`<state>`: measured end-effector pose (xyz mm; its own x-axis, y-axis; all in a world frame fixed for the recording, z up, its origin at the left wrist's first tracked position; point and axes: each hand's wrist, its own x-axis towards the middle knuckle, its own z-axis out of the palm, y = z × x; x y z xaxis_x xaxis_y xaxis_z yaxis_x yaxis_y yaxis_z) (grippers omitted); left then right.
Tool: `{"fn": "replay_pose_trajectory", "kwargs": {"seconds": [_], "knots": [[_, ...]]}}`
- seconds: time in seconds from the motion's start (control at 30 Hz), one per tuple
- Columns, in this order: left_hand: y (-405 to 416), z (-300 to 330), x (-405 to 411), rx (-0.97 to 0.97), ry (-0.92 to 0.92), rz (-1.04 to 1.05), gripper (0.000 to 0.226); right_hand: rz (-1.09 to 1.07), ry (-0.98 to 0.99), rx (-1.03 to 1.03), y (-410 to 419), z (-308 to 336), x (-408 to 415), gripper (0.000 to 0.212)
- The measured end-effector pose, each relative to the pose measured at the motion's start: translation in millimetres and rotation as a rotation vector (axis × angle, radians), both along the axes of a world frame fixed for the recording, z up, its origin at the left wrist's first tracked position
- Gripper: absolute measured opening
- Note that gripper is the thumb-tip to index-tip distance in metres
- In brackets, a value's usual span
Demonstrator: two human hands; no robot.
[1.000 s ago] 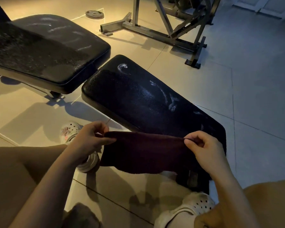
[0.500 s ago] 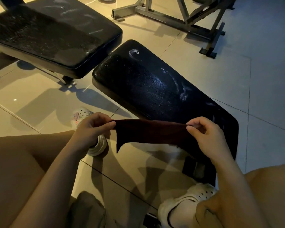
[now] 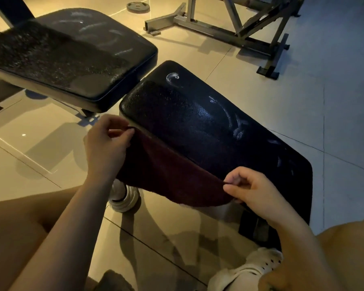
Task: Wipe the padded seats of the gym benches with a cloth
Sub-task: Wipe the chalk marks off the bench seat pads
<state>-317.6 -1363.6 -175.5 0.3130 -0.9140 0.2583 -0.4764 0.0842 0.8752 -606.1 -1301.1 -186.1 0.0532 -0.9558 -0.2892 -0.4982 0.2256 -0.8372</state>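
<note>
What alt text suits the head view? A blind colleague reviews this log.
Both hands stretch a dark red cloth over the near edge of a black padded bench seat streaked with white marks; the left hand and right hand each pinch a corner. A second smudged seat sits beyond, on a tiled floor.

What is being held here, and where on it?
A dark red cloth, pinched at its two upper corners: left hand at one, right hand at the other.

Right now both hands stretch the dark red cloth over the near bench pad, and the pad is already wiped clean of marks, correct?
Not quite. In the head view the left hand and right hand pinch the cloth, but the near pad shows white smears.
</note>
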Motion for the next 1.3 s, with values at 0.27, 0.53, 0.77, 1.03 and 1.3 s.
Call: {"fn": "replay_pose_trajectory", "kwargs": {"seconds": [0.27,0.53,0.77,1.03,1.3], "knots": [[-128,-11,-86,-0.151,-0.542,-0.256,0.037,-0.005,0.194,0.129,-43,-26,32,0.012],[-111,-84,-87,0.150,-1.090,-0.232,0.063,-0.260,0.283,-0.063,-73,-29,31,0.003],[-127,-74,-92,0.235,-1.219,-0.443,0.062,-0.677,0.206,-0.183,-80,-68,29,0.010],[-109,-86,-155,0.145,-1.327,-0.763,0.064,-0.944,0.096,-0.254,-53,-86,-14,0.022],[-71,-111,-219,0.123,-1.337,-0.847,0.066,-1.198,0.358,0.024,-5,-147,-95,0.051]]}}
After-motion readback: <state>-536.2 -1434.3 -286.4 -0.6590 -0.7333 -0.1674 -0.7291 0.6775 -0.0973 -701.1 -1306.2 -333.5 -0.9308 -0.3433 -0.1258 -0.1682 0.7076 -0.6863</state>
